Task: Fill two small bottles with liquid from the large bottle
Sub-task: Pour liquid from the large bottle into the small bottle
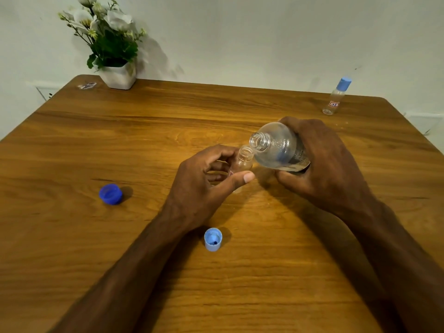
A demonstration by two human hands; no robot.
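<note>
Light-blue cap (pixel 212 239) near table edge (pixel 216 328)

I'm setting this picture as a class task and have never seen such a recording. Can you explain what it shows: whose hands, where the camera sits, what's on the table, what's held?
There is no machine here: a person works with two bare hands. The single picture comes from a camera worn on the head, looking forward and down.

The left hand steadies an open small bottle that stands on the wooden table. The right hand grips the large bottle, tilted so its open mouth is just above the small bottle's neck. Whether liquid is flowing cannot be told.

On the table lie a dark blue cap at the left and a light blue cap near the person. A second small bottle, still capped, stands at the far right. A flower pot sits at the far left.
</note>
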